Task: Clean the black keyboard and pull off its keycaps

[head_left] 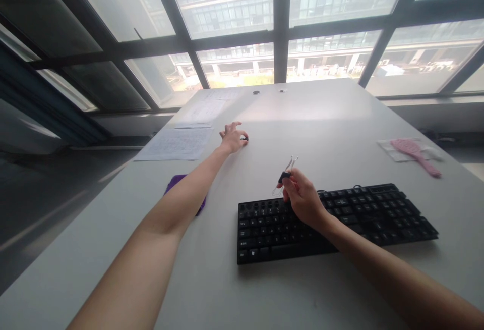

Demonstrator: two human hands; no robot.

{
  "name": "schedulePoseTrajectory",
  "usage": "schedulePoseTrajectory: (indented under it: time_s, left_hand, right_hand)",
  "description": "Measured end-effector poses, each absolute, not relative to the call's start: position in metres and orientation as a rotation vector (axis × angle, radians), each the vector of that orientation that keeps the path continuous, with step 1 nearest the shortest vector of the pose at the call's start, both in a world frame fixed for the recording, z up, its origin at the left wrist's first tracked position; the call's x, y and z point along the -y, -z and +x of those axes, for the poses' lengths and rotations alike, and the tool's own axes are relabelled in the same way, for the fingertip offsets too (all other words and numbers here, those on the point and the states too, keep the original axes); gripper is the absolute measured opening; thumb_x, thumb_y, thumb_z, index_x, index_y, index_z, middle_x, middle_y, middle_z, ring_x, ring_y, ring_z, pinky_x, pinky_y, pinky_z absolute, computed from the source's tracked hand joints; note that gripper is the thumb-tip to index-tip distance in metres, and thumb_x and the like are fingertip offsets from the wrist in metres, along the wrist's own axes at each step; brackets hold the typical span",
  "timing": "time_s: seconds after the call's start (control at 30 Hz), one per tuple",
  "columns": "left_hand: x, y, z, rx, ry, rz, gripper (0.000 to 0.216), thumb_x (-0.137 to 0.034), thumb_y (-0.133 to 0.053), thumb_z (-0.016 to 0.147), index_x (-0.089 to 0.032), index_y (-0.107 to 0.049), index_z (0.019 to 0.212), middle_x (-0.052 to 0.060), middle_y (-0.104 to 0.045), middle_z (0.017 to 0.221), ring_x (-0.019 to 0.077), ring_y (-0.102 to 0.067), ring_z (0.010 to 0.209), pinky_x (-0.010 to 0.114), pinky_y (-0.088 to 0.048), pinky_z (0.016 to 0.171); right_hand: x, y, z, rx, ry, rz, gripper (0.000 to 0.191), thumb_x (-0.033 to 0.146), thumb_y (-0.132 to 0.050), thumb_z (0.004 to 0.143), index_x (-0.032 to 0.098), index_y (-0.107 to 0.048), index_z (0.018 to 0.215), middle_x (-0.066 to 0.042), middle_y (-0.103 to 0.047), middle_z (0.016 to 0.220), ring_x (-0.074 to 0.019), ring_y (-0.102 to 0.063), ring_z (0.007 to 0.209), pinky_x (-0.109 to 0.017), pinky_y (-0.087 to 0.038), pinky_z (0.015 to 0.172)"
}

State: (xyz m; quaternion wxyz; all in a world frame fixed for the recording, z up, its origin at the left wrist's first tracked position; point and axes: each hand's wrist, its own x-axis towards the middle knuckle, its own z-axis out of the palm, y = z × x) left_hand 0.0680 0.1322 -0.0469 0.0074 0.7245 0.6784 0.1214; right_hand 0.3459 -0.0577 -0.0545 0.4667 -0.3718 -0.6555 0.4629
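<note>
In my right hand (305, 196), held up over the keyboard's back edge, is a black binder clip (284, 175) pinched between thumb and fingers. Silver wire loops stick out above and below it; I cannot tell whether they all belong to one clip. My left hand (231, 138) is stretched far across the white desk, with its thumb and index finger closed around a small dark shiny object (244, 139), too small to name. Its other fingers are spread. Below my right hand and forearm lies a black keyboard (272, 234), partly hidden by them.
A purple item (174, 182) lies partly under my left forearm. Printed sheets (176, 143) are spread along the desk's left side. At the right, a pink hairbrush (416, 156) rests on a pale packet (393, 153). Two round spots mark the far edge, before tall windows.
</note>
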Motion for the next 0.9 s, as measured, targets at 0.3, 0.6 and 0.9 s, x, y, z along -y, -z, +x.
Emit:
schedulePoseTrajectory:
  time_s: [0.3, 0.6, 0.9]
  left_hand:
    - [-0.125, 0.034, 0.068, -2.149, -0.467, 2.238, 0.046, -0.038, -0.078, 0.078, -0.03, -0.066, 0.122, 0.007, -0.038, 0.151, 0.0357, -0.031, 0.134, 0.053, -0.031, 0.104]
    - [0.032, 0.008, 0.136, -1.667, -0.562, 2.582, 0.025, -0.021, -0.047, 0.099, -0.019, -0.07, 0.107, 0.009, -0.067, 0.12, 0.0263, -0.056, 0.112, 0.046, -0.036, 0.096]
    - [0.128, 0.044, 0.152, -1.515, -0.599, 2.512, 0.031, -0.014, -0.044, 0.098, -0.019, -0.061, 0.123, 0.01, -0.065, 0.126, 0.0244, -0.056, 0.117, 0.041, -0.045, 0.099]
  right_hand:
    - [0.057, 0.058, 0.347, 1.592, -1.138, -0.906, 0.018, 0.039, -0.047, 0.101, 0.023, -0.05, 0.094, -0.001, -0.066, 0.084, -0.0107, -0.054, 0.055, -0.025, -0.042, 0.053]
    - [0.057, 0.055, 0.345, 1.58, -1.119, -0.917, 0.019, 0.039, -0.047, 0.101, 0.023, -0.049, 0.091, 0.0, -0.064, 0.082, -0.0098, -0.051, 0.052, -0.023, -0.041, 0.05]
    - [0.058, 0.058, 0.317, 1.628, -0.969, -1.003, 0.021, 0.039, -0.046, 0.1, 0.023, -0.05, 0.087, 0.001, -0.06, 0.076, -0.0115, -0.052, 0.056, -0.023, -0.04, 0.053]
